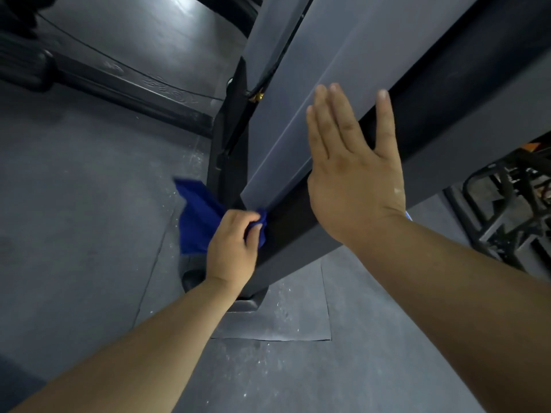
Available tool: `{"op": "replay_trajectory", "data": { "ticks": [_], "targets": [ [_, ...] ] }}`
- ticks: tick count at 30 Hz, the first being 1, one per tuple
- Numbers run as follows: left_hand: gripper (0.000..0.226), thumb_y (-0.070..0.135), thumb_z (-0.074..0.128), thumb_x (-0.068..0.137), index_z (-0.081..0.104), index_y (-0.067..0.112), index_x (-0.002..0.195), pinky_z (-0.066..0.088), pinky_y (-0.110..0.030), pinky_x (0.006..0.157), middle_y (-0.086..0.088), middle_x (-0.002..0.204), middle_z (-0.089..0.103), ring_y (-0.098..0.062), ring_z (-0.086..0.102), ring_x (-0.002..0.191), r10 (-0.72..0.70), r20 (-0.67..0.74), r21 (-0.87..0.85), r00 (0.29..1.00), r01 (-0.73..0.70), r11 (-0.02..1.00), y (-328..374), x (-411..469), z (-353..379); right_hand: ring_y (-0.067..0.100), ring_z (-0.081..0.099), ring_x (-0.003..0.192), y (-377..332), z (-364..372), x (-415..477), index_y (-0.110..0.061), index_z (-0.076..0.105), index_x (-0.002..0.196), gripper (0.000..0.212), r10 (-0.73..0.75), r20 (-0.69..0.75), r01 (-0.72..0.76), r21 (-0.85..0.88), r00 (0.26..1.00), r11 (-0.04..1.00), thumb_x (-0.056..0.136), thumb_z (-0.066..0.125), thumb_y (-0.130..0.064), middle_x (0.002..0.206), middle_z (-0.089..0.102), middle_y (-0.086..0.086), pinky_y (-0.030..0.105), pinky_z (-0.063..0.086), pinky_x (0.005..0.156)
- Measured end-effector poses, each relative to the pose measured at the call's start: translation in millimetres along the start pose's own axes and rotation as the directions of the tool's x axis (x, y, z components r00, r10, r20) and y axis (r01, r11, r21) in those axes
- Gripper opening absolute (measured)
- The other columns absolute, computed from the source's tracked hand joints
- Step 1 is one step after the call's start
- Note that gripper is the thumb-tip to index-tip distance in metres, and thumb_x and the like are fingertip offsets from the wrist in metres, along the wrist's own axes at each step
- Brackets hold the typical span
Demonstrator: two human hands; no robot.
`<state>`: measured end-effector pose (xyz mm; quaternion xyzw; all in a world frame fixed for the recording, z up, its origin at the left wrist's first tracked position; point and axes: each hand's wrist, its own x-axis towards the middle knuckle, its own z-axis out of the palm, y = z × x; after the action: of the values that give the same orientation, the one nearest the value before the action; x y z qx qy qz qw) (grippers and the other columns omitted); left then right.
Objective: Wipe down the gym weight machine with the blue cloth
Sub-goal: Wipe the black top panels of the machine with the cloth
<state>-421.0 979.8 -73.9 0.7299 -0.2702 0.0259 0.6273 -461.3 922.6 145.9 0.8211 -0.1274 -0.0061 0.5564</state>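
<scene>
**gymrat:** that grey weight machine (322, 70) post runs from upper middle to centre. My guess is the bare right hand (354, 180), centre right, leaves smudges on it

**mopguy:** yep, it's flat on the panel, fingers spread. Left hand (231, 248), lower centre, pinches the bunched blue cloth (196, 216) at the post's bottom corner, might slip loose

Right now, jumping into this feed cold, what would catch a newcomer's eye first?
The blue cloth, the strongest colour, bunched in the left hand and pressed to the lower edge of the grey machine column at centre. Next, the right hand, fingers straight and spread, laid flat on that column's dark side just above and to the right. Pale specks dot the grey floor around the base.
</scene>
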Motion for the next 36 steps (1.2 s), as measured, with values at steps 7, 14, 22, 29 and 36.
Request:
{"op": "replay_trajectory", "data": {
  "ticks": [7,14,22,29,36],
  "targets": [
    [0.004,0.005,0.069,0.087,0.067,0.006,0.091,0.041,-0.029,0.058,-0.006,0.092,0.064,-0.024,0.061,0.072,0.024,0.18,0.148,0.983,-0.051,0.988,-52,-6,-8,0.031,-0.018,0.149,-27,11,4,0.002,-0.013,0.151,0.066,0.004,-0.01,-0.004,-0.003,1.0,1.0,0.1,0.013,-0.03,0.161,-0.016,0.021,0.061,-0.021,0.106],
    [0.011,-0.002,0.074,0.082,0.066,0.005,0.079,0.035,-0.024,0.053,-0.007,0.085,0.064,-0.026,0.061,0.061,0.09,0.237,0.203,0.967,-0.14,0.969,-82,-14,-3,0.034,-0.022,0.147,-61,19,4,0.005,-0.02,0.147,0.07,-0.099,0.06,0.097,0.035,0.993,0.995,0.102,0.014,-0.036,0.158,-0.023,0.024,0.06,-0.023,0.105],
    [0.01,-0.001,0.071,0.084,0.064,0.006,0.082,0.036,-0.024,0.054,-0.005,0.088,0.063,-0.023,0.059,0.065,0.013,0.196,0.156,0.981,-0.044,0.987,-100,-26,7,0.04,-0.019,0.147,-90,30,5,0.006,-0.015,0.148,0.072,-0.171,0.095,0.168,0.037,0.981,0.985,0.101,0.009,-0.042,0.158,-0.018,0.028,0.064,-0.023,0.103],
    [0.009,0.011,0.062,0.094,0.067,0.007,0.088,0.041,-0.028,0.06,-0.003,0.09,0.067,-0.024,0.065,0.074,-0.24,0.281,0.233,0.929,0.176,0.956,-133,-38,11,0.044,-0.016,0.147,-102,36,9,0.004,-0.012,0.149,0.076,-0.164,0.08,0.163,0.022,0.983,0.986,0.099,0.011,-0.049,0.159,-0.014,0.026,0.066,-0.024,0.102],
    [0.01,0.009,0.062,0.094,0.071,0.006,0.093,0.039,-0.022,0.065,-0.004,0.097,0.067,-0.02,0.064,0.078,-0.255,0.248,0.252,0.935,0.191,0.949,-137,-44,15,0.044,-0.016,0.147,-119,46,18,0.0,-0.001,0.153,0.072,-0.258,0.092,0.257,0.016,0.962,0.966,0.1,0.012,-0.047,0.161,-0.007,0.024,0.07,-0.017,0.105]
  ]
}}
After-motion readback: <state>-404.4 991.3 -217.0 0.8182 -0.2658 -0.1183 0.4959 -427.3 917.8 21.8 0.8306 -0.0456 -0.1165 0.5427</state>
